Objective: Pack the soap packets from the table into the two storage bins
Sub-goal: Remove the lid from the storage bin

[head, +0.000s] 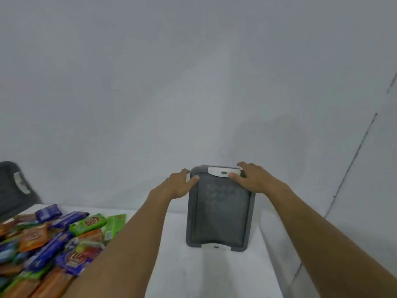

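Note:
A dark grey storage bin (219, 222) with a closed lid and white end latches stands on the white table, right of centre. My left hand (177, 186) grips the lid's far left corner, thumb on top. My right hand (251, 177) holds the far right corner, its thumb on the white latch (221, 172). A heap of soap packets (49, 244) in orange, green and blue wrappers lies at the lower left. A second dark bin (12, 186) shows partly at the left edge.
The white table (182, 272) ends at a right edge close beside the bin. A plain grey wall (193, 82) stands right behind the table. My left forearm crosses over the edge of the packet heap.

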Motion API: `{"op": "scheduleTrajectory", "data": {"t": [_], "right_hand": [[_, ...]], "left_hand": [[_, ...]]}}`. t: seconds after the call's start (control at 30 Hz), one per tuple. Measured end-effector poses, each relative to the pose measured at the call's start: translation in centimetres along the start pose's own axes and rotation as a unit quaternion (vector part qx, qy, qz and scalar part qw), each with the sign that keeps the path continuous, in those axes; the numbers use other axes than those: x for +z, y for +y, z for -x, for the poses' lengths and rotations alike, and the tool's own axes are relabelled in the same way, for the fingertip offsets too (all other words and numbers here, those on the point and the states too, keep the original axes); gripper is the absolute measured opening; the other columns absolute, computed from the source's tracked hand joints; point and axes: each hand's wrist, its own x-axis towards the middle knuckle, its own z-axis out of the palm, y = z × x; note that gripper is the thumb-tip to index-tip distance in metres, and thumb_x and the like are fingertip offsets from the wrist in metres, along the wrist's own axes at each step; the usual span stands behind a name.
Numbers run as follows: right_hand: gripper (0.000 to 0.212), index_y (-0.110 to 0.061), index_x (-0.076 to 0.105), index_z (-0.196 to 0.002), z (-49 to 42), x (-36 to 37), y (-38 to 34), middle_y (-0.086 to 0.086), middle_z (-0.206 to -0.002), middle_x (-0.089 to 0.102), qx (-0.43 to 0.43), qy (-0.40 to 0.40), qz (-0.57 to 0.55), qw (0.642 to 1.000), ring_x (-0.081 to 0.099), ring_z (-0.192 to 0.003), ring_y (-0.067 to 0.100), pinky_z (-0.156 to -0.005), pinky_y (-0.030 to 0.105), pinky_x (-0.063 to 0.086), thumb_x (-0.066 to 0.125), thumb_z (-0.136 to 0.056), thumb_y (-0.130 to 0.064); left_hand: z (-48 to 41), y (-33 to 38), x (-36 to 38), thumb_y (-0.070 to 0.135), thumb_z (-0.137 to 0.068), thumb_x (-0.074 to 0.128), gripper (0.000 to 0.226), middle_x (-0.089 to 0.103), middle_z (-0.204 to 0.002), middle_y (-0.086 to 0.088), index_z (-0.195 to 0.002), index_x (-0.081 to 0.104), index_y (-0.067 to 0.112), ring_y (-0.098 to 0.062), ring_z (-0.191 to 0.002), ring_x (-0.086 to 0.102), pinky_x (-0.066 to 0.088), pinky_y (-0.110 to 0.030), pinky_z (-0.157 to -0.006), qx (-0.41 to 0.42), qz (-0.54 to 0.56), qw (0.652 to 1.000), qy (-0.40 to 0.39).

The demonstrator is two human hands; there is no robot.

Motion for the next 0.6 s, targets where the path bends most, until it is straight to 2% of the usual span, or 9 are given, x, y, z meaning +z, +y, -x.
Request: {"op": "scheduleTrajectory", "data": {"t": [0.13,0.3,0.43,0.6], "right_hand": [[0.063,-0.023,0.037,-0.143,-0.3,0.7,1.4,0.009,-0.13,0.054,-0.038,-0.004,-0.015,0.999,0.055,-0.113,0.026,-0.088,0.033,0.044,0.044,-0.093,-0.06],[0.052,-0.022,0.044,-0.132,-0.3,2.1,2.0,0.01,-0.118,0.054,-0.064,0.05,-0.005,0.997,0.056,-0.103,0.029,-0.086,0.04,0.051,0.052,-0.093,-0.054],[0.045,-0.016,0.046,-0.125,0.2,2.5,1.8,0.008,-0.112,0.053,-0.101,0.118,0.058,0.986,0.054,-0.097,0.026,-0.074,0.038,0.051,0.048,-0.096,-0.051],[0.043,-0.017,0.045,-0.11,1.6,2.1,2.4,0.002,-0.093,0.064,-0.135,0.144,0.101,0.975,0.058,-0.073,0.021,-0.06,0.034,0.046,0.038,-0.097,-0.057]], "left_hand": [[-0.6,0.3,2.9,0.058,-0.095,0.038,0.067,0.045,-0.145,-0.013,-0.146,0.025,0.016,-0.031,-0.128,0.048,0.04,-0.042,-0.103,-0.036,0.053,0.998,-0.006],[-0.9,-0.2,5.1,0.049,-0.1,0.036,0.055,0.046,-0.142,-0.014,-0.144,0.022,0.018,-0.035,-0.123,0.051,0.043,-0.045,-0.1,-0.046,0.096,0.994,0.029],[-1.0,-0.9,6.0,0.042,-0.102,0.034,0.041,0.056,-0.128,-0.014,-0.134,0.032,0.016,-0.034,-0.11,0.057,0.049,-0.046,-0.094,-0.042,0.075,0.994,0.066],[-0.7,-0.9,4.8,0.051,-0.099,0.037,0.047,0.06,-0.119,-0.009,-0.135,0.04,0.022,-0.029,-0.104,0.058,0.048,-0.039,-0.087,-0.028,0.089,0.992,0.09]]}}
